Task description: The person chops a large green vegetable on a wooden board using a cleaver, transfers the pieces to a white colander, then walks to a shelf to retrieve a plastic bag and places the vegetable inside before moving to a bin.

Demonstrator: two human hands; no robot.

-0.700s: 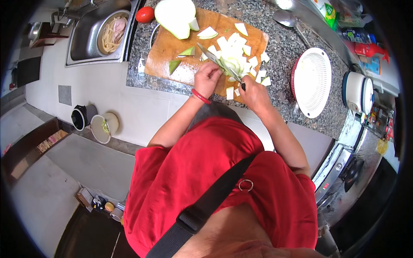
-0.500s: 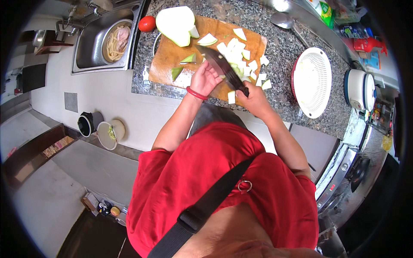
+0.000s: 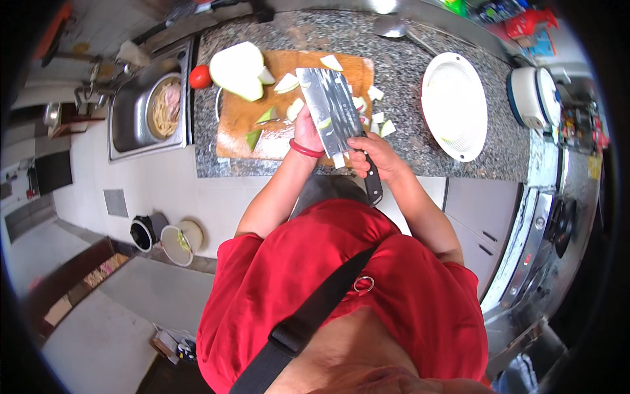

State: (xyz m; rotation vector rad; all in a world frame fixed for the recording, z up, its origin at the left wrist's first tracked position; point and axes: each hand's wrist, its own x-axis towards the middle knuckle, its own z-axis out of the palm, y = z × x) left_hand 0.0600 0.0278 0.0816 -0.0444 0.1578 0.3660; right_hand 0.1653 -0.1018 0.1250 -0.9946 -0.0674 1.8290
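Note:
My right hand (image 3: pixel 380 156) is closed round the black handle of a cleaver (image 3: pixel 331 108). The wide, wet blade is turned flat side up above the wooden cutting board (image 3: pixel 262 141). A small pale piece clings to its face. Partly behind the blade is my left hand (image 3: pixel 307 131), a red bangle on the wrist; its fingers are hidden. A large cut piece of pale, green-skinned gourd (image 3: pixel 236 71) rests at the board's far left. Green-skinned offcuts (image 3: pixel 253 138) and white slices (image 3: pixel 287 83) lie about it. The blade covers most of the chopped pieces; a few (image 3: pixel 387 127) show on the counter.
A tomato (image 3: pixel 200 77) sits left of the gourd. On the right stand a white colander (image 3: pixel 454 108) and a white cooker (image 3: pixel 535 98), with a ladle (image 3: pixel 390 26) behind. The sink (image 3: pixel 121 134) at left holds a bowl of food (image 3: pixel 165 105). Two bins (image 3: pixel 182 241) are below.
The cleaver has turned from edge-on to flat side up and come nearer me. My left hand has slipped partly behind the blade. The whole view has shifted slightly.

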